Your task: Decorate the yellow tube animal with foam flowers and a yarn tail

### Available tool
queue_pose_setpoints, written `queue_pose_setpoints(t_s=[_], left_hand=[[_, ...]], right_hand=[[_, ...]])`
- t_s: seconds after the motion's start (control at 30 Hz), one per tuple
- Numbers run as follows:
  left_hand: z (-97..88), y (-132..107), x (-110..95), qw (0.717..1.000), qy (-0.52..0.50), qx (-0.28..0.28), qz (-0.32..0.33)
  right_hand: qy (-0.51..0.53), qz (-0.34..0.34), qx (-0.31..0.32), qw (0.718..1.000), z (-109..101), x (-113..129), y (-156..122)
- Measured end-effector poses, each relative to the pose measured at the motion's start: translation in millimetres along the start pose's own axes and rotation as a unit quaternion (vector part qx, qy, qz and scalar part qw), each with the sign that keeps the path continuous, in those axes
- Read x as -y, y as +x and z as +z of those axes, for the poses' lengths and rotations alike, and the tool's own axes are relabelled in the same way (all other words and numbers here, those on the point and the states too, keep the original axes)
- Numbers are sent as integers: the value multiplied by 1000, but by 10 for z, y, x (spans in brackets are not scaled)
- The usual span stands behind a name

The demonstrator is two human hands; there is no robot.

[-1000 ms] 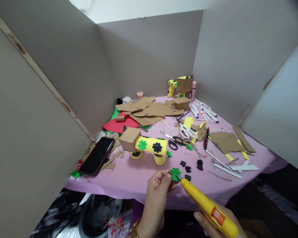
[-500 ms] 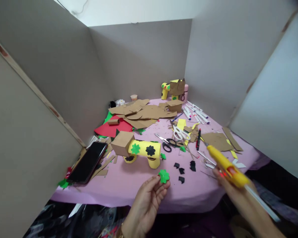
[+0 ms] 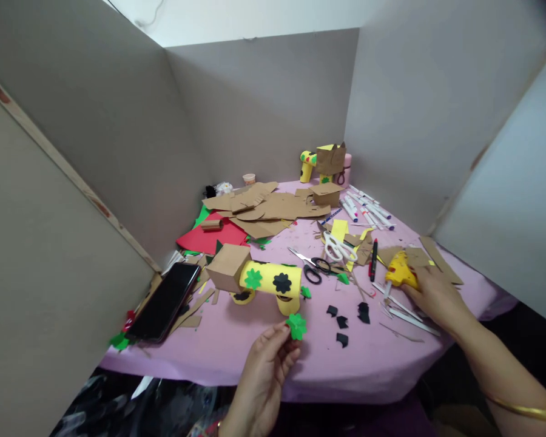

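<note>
Green paper flower [image 3: 296, 326]: left hand [image 3: 269, 358] pinches it near yellow paper animal [image 3: 270, 278]; right hand [image 3: 437, 298] grips glue gun [image 3: 399, 271] right of animal.

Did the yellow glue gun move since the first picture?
Yes. Judged against the black scraps on the table, the yellow glue gun moved right and farther from the person.

The left hand [image 3: 266, 364] pinches above the tabletop's [image 3: 227, 346] near edge; the right hand [image 3: 437, 297] grips toward its right edge.
</note>
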State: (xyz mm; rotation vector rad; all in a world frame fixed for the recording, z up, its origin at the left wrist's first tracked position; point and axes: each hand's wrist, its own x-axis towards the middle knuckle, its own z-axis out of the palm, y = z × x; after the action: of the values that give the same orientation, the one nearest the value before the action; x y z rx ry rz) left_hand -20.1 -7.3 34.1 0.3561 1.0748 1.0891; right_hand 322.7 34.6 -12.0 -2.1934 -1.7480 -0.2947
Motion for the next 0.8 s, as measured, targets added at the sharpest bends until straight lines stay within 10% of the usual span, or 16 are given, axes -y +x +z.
queue_pose_setpoints(t_s=[0.2,0.4,0.8], left_hand=[[-20,45,2,1000,10,5,-10],[-39,23,13,998,30,35,-34],[-125,56,52,994,73,65,49]], right_hand=[[119,-80,-129,981,-369,550,-296],[359,-315,-22,878,-397,1538,-742],[403,-253,-13,879,-288,1799,-780]])
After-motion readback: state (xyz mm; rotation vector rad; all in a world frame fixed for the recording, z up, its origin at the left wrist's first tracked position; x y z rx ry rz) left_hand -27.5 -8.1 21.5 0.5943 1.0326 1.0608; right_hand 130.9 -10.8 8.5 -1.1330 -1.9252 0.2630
